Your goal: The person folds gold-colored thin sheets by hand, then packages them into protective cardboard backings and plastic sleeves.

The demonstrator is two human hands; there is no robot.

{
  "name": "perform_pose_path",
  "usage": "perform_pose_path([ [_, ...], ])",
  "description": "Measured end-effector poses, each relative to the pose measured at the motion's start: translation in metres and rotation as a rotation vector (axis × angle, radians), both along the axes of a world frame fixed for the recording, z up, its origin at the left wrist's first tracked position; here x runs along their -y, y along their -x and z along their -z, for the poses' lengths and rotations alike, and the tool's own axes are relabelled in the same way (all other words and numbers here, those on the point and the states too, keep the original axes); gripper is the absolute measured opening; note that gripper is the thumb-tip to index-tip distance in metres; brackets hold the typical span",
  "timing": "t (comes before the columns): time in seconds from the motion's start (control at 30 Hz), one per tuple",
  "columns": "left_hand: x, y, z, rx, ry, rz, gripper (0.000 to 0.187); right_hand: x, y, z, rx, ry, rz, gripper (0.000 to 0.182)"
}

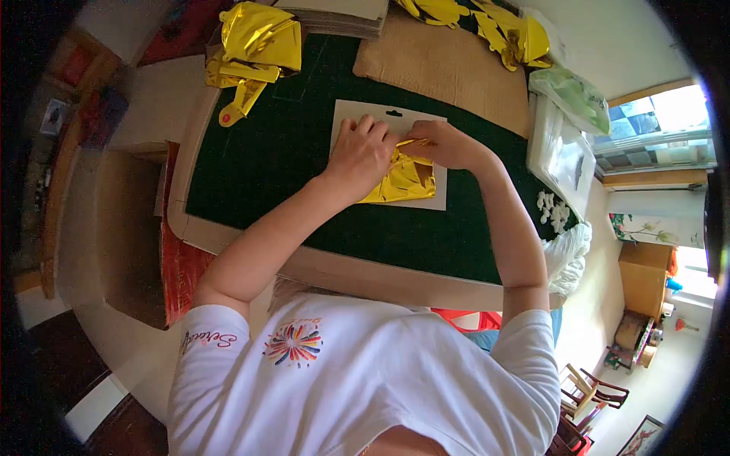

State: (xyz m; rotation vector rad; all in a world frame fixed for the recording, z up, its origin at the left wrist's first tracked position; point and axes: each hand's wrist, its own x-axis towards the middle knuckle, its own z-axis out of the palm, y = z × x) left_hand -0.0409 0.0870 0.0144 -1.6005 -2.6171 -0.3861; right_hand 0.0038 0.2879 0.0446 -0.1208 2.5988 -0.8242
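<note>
Daylight enters through a window (658, 114) to the right of the desk (289, 144), which has a dark green top and a pale border. One white card (361, 109) lies on the green top, between the left and right edges, with its hanging slot toward the far edge of the desk. Gold foil (407, 185) lies folded on the card, covering the part nearer the front edge.

Left hand (363, 156): back upward, fingers curled over the card and foil; whether it grips the foil cannot be told. Right hand (450, 144): thumb and fingers pinch the foil at its far side, just beside the left hand.

Far left corner: a foil bundle (260, 38). Far edge: a stack of cardboard (334, 14), then a brown cardboard sheet (449, 64). Far right corner: more foil pieces (534, 42). Right edge: a green packet (570, 95), clear plastic bags (559, 148) and small white pieces (553, 211). Near right corner: a crumpled white bag (566, 258).
</note>
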Motion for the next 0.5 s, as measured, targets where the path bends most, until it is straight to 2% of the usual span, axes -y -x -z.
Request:
perform_pose_path([
  [0.1, 0.000, -0.001, -0.002, 0.038, -0.029, -0.032, 0.042, 0.000, 0.002, 0.004, 0.026, -0.009, 0.038, 0.030],
  [0.2, 0.003, -0.007, -0.004, -0.042, -0.167, -0.053, 0.035, -0.001, 0.002, 0.012, -0.006, -0.029, 0.047, 0.031],
  [0.27, 0.005, -0.013, 0.001, -0.169, -0.148, -0.045, 0.050, 0.001, 0.003, 0.008, 0.008, -0.056, 0.037, 0.031],
  [0.3, 0.006, -0.019, 0.008, -0.169, -0.148, -0.045, 0.050, 0.002, 0.003, 0.006, 0.024, -0.082, 0.030, 0.032],
  [0.37, 0.008, -0.035, 0.023, -0.129, -0.048, 0.022, 0.064, 0.000, 0.002, 0.007, 0.049, -0.056, 0.050, 0.032],
  [0.5, 0.012, -0.051, 0.024, 0.014, -0.068, 0.022, 0.066, -0.001, 0.003, 0.010, 0.017, -0.088, 0.020, 0.039],
])
